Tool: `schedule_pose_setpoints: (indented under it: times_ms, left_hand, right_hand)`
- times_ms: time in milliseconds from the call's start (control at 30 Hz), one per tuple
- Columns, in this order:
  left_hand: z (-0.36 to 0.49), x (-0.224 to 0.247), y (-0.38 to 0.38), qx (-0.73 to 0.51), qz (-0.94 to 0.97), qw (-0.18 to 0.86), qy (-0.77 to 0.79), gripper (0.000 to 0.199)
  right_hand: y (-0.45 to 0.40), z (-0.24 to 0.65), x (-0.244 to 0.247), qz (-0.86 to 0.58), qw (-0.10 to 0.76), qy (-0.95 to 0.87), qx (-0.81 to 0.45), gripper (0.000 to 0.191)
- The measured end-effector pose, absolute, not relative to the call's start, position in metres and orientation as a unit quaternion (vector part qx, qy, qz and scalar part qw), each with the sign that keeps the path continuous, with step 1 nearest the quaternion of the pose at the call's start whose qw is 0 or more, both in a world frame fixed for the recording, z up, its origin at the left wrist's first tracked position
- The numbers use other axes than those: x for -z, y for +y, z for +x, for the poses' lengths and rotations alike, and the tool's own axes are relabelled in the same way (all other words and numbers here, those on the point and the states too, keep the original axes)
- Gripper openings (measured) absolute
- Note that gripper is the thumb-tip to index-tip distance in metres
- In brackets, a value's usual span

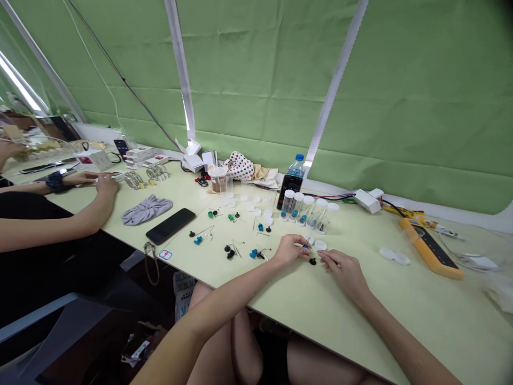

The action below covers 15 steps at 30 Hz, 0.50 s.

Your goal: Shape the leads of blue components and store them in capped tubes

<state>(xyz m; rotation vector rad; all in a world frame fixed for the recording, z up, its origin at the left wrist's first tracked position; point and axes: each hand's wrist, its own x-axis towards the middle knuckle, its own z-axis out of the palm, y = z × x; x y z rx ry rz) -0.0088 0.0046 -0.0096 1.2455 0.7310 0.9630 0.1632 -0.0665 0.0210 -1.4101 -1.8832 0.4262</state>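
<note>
Low over the table, my left hand [289,250] pinches a small blue part [305,246], mostly covered by the fingers. My right hand [345,271] is closed at the fingertips on a thin metal rod that reaches toward the blue part. Whether rod and part touch is too small to tell. A small black knob-like piece [312,261] lies on the table between my hands. White round caps [320,245] sit just behind my fingers. To the left lie small groups with a blue piece [254,253], black pieces [230,252], green pieces [231,217] and bent metal rods.
Several clear tubes with white lids [298,208] stand behind my hands, near a propped phone [289,188] and a water bottle [297,167]. A yellow-black power strip [433,248] lies right. Left are a dark phone [170,225], a grey cloth [146,209] and another person's hands [105,187].
</note>
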Motion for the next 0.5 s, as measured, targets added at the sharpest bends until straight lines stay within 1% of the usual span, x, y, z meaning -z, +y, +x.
schedule_pose_setpoints:
  times_ms: [133,233,500]
  left_hand:
    - [-0.0088,0.0112,0.0048,-0.413,0.55,0.654,0.314,0.029]
    - [-0.0082,0.0135,0.0053,-0.412,0.552,0.654,0.313,0.03]
    - [-0.0072,0.0199,0.0075,-0.42,0.554,0.647,0.314,0.03]
  right_hand:
    - [-0.0659,0.1609,-0.0199,-0.575,0.407,-0.653,-0.277,0.041]
    - [-0.066,0.1596,-0.0202,-0.57,0.421,-0.626,-0.324,0.04]
    - [-0.0652,0.1595,-0.0168,-0.58,0.417,-0.623,-0.319,0.041]
